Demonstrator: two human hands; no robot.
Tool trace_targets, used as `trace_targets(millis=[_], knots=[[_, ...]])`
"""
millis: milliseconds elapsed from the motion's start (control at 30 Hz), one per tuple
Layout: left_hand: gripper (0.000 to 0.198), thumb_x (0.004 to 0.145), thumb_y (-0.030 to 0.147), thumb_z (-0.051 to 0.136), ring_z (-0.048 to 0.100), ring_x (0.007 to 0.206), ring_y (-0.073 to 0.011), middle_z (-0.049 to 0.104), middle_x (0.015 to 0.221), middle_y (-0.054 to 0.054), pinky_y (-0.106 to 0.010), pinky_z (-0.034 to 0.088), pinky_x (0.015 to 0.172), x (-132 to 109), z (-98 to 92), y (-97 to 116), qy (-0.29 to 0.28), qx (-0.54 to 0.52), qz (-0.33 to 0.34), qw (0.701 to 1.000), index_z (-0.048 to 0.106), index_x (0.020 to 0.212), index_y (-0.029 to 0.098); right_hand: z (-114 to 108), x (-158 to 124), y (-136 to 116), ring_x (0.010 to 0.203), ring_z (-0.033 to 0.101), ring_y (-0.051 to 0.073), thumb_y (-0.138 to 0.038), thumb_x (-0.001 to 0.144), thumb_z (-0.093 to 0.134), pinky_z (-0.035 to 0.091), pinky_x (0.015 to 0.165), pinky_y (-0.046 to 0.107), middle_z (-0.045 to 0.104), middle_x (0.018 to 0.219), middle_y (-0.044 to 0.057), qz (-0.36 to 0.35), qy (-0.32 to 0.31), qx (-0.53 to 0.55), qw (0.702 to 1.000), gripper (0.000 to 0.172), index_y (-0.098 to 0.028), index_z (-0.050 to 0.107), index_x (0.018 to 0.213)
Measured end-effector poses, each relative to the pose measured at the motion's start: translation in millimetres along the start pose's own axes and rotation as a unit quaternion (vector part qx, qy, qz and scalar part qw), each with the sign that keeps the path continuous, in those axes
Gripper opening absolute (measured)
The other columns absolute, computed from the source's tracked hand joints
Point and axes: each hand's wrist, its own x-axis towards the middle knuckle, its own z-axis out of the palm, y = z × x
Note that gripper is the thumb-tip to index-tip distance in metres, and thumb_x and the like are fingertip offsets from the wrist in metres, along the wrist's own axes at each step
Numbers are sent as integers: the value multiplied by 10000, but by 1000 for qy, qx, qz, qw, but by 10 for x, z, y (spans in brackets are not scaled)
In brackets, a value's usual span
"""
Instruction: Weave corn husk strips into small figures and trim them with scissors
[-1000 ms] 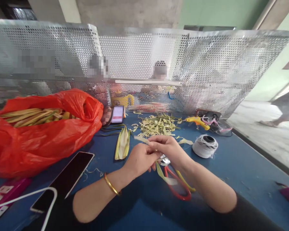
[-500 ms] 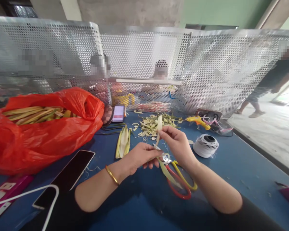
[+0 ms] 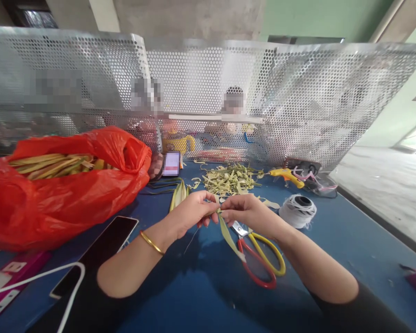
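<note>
My left hand (image 3: 200,208) and my right hand (image 3: 244,210) meet over the blue table, fingertips pinched together on a pale green leaf strip (image 3: 229,237). The strip's long end hangs down toward me, and a thin thread (image 3: 191,241) trails below my left fingers. Just where the fingers press is partly hidden. Scissors (image 3: 260,259) with one red and one yellow handle lie under my right hand, their blades partly covered. Behind my left hand lies a folded pale husk (image 3: 179,194), and a spool of white thread (image 3: 297,211) stands right of my right hand.
A red plastic bag (image 3: 65,199) of leaf strips fills the left side, with a dark phone (image 3: 100,252) before it. Cut scraps (image 3: 232,179) are heaped at the back. A yellow glue gun (image 3: 287,176) lies near the perforated metal screen (image 3: 201,78); people sit behind it.
My right hand has come down and left to meet my left hand, and the raised strip end has been lowered. The person walking at the right has left the view.
</note>
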Motion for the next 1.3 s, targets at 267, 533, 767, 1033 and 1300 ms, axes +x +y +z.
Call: trace_targets(millis=[267, 533, 767, 1033, 1300], knots=[[194, 857, 346, 523, 591, 804, -181, 662, 803, -61, -248, 411, 685, -22, -8, -23, 228, 239, 235, 914, 617, 754, 210, 46, 53, -7, 489, 554, 96, -369, 655, 715, 466, 533, 242, 600, 543, -29, 19, 93, 57, 994, 213, -172, 642, 621], [293, 839, 422, 573, 577, 635, -181, 643, 625, -40, -266, 366, 616, -19, 94, -98, 190, 246, 183, 933, 638, 649, 207, 71, 66, 39, 481, 545, 115, -335, 734, 607, 424, 522, 244, 563, 507, -35, -39, 193, -20, 980, 199, -192, 587, 597], [248, 795, 199, 660, 596, 526, -113, 654, 607, 13, -227, 481, 570, 69, 238, -121, 132, -169, 5, 977, 617, 1035, 155, 120, 54, 111, 508, 531, 120, -312, 814, 513, 385, 524, 240, 547, 521, -30, -55, 143, -109, 982, 243, -198, 540, 600], [60, 830, 200, 622, 558, 421, -85, 639, 599, 2, -186, 434, 415, 32, 191, -73, 100, -234, 1, 967, 608, 838, 142, 52, 0, 11, 552, 545, 122, -247, 812, 504, 380, 551, 235, 585, 562, -25, -68, 161, -180, 968, 169, -193, 635, 720], [153, 824, 220, 648, 505, 358, -60, 613, 536, 17, -158, 360, 357, 41, 182, -118, 64, -220, -48, 972, 557, 725, 149, 50, -4, 30, 556, 537, 117, -256, 813, 526, 366, 519, 221, 617, 593, -12, -90, 138, -227, 960, 177, -194, 649, 703]])
